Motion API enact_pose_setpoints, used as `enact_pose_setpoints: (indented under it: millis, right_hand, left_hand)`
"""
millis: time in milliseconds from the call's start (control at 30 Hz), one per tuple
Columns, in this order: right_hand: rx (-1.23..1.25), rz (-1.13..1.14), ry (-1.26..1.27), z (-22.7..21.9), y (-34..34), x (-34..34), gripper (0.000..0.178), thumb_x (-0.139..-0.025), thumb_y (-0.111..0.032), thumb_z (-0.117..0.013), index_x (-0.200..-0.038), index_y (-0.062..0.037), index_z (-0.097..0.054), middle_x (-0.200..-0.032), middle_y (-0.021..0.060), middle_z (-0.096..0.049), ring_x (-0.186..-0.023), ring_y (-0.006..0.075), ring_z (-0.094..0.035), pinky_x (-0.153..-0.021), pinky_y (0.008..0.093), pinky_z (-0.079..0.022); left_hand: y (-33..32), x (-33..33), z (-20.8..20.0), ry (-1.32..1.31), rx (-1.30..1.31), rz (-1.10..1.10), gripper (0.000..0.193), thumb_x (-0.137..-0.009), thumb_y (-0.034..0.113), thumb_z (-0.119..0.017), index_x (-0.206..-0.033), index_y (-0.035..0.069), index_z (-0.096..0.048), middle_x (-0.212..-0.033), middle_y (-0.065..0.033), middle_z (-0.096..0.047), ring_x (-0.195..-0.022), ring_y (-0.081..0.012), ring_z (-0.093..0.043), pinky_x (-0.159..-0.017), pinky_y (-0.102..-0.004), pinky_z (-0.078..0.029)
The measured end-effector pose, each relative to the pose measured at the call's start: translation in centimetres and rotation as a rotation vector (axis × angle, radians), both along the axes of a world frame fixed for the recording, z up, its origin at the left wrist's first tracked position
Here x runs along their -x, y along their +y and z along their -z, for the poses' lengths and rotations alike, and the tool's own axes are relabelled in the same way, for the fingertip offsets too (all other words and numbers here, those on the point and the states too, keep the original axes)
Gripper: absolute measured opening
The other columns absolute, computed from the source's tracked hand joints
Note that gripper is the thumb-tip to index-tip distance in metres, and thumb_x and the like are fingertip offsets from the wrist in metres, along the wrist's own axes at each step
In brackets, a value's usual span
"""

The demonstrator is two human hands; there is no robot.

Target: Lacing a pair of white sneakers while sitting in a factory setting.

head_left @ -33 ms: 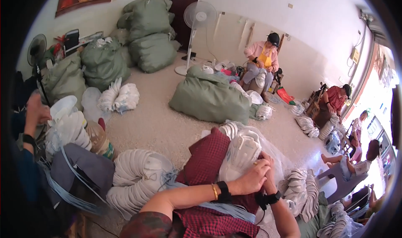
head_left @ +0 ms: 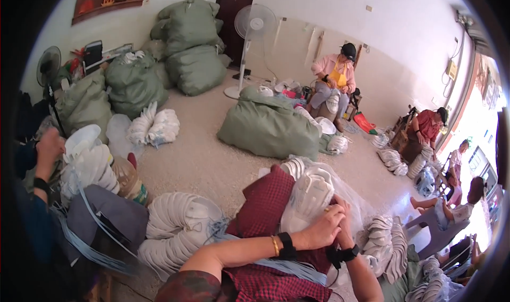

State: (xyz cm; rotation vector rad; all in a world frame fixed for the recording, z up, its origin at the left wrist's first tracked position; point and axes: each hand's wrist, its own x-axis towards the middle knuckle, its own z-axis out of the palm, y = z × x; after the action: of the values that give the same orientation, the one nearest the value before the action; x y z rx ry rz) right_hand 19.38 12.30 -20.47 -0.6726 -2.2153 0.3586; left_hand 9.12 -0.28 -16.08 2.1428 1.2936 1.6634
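Note:
My left hand (head_left: 320, 231) and my right hand (head_left: 343, 221) meet above my lap, fingers bent and pressed together. What they pinch is too small or too hidden to make out. Just beyond them, a stack of white shoe uppers (head_left: 312, 191) lies in clear plastic, close to my fingers. Red checked cloth (head_left: 264, 200) covers my knee beside it. A bundle of pale blue laces (head_left: 289, 269) runs across my lap under my left wrist. Both wrists wear black bands.
More white uppers (head_left: 172, 217) curve in a row to my left, and others (head_left: 380, 241) lie at right. A co-worker's hand (head_left: 50, 145) shows at far left. A large green sack (head_left: 268, 122) lies ahead on the floor. Co-workers sit farther off, near a standing fan (head_left: 256, 25).
The whole view has shifted slightly, so the scene sits a little lower and to the right. My hands stay together in nearly the same pose.

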Motion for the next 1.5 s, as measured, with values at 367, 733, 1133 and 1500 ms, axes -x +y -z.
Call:
enact_pose_setpoints:
  millis: [367, 733, 1133, 1500]
  right_hand:
    - [-0.072, -0.046, 0.000, -0.8, -1.5, 0.9, 0.046, -0.083, -0.018, -0.066, -0.125, -0.0024, -0.058, -0.107, 0.0181, -0.062, -0.100, 0.0358, -0.055, -0.093, 0.0440, -0.040]
    - [-0.074, 0.198, -0.338, -4.9, -1.7, -2.9, 0.049, -0.089, -0.005, -0.061, -0.137, -0.0005, -0.051, -0.133, 0.0193, -0.055, -0.125, 0.0341, -0.049, -0.110, 0.0413, -0.036]
    - [0.143, 0.040, -0.292, -3.1, -1.5, -2.5, 0.045, -0.096, -0.020, -0.056, -0.137, -0.0012, -0.049, -0.132, 0.0236, -0.051, -0.126, 0.0390, -0.047, -0.111, 0.0443, -0.033]
    - [0.171, -0.010, -0.239, -3.8, -1.1, -2.4, 0.061, -0.088, -0.032, -0.069, -0.140, -0.0068, -0.049, -0.134, 0.0239, -0.052, -0.128, 0.0402, -0.046, -0.110, 0.0474, -0.034]
  left_hand:
    - [-1.0, 1.7, 1.3, -0.011, 0.042, 0.019, 0.027, -0.076, 0.000, -0.070, -0.100, 0.002, -0.058, -0.107, -0.0182, -0.053, -0.103, -0.0384, -0.053, -0.093, -0.0453, -0.043]
    - [-9.6, 15.7, 0.9, 0.137, 0.612, -0.647, 0.068, -0.096, 0.033, -0.059, -0.151, 0.004, -0.032, -0.145, -0.0287, -0.040, -0.137, -0.0431, -0.038, -0.112, -0.0538, -0.031]
    - [-10.0, 17.0, 2.6, 0.033, 1.038, -0.203, 0.146, -0.068, 0.060, -0.082, -0.152, -0.001, 0.020, -0.147, -0.0494, -0.019, -0.141, -0.0533, -0.030, -0.117, -0.0458, -0.031]
    - [-8.0, 18.9, 1.7, 0.226, 1.069, -0.153, 0.154, -0.061, 0.055, -0.090, -0.147, -0.015, 0.017, -0.146, -0.0407, -0.035, -0.136, -0.0425, -0.043, -0.115, -0.0389, -0.035]
